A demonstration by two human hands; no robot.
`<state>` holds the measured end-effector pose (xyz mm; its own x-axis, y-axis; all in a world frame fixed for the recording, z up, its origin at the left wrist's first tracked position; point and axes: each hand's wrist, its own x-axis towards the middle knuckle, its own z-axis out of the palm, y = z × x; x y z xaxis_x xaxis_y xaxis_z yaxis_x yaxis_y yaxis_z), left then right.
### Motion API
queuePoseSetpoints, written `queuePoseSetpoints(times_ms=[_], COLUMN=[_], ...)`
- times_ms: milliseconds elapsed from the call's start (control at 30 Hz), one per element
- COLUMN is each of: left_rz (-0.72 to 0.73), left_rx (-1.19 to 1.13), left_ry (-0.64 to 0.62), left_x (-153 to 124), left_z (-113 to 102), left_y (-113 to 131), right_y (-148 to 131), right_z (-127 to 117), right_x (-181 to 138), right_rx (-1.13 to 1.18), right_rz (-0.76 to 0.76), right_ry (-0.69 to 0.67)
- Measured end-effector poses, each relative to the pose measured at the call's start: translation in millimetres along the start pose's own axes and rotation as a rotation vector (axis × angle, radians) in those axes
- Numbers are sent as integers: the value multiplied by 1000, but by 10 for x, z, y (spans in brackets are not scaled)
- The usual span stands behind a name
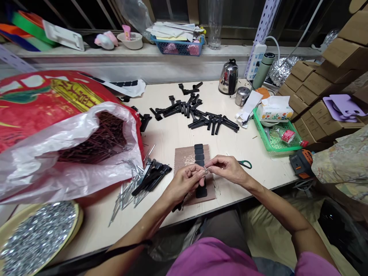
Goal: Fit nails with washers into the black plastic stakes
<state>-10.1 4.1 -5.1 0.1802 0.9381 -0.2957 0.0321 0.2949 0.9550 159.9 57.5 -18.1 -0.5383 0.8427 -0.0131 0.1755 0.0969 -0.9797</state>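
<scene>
My left hand and my right hand meet over a brown board at the table's front, both closed in a pinch. Between their fingertips shows a small shiny metal piece, too small to name. A column of black rounded pads runs down the board, partly hidden by my left hand. Under that hand a bit of a black part sticks out; I cannot tell whether the hand holds it. Left of the board, black plastic parts lie on loose metal rods.
A red sack of dark rods and a bowl of metal washers stand left. More black parts lie behind the board. Right are scissors, a green basket, a kettle and cardboard boxes.
</scene>
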Motion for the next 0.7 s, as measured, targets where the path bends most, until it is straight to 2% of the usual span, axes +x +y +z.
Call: queuePoseSetpoints(times_ms=[200,267,333,433,533,700], left_rz=[192,206,143,-52,-134,95], left_rx=[220,250,178,-46,-138,104], left_ry=[169,196,142,-24,-78,92], left_x=[15,14,16,26,32,36], left_z=[32,38,25,-16,-38,-13], left_y=[-74,-79,-67,-33,-14,-64], right_y=[57,53,31,0,16,117], right_z=[11,8,3,-1,3,36], right_x=[18,22,15,1,6,40], right_rx=[68,60,8,-63,16,125], right_rz=[93,103,54,-64,-44,141], right_ry=[-20,-31,-22,10,-5,-35])
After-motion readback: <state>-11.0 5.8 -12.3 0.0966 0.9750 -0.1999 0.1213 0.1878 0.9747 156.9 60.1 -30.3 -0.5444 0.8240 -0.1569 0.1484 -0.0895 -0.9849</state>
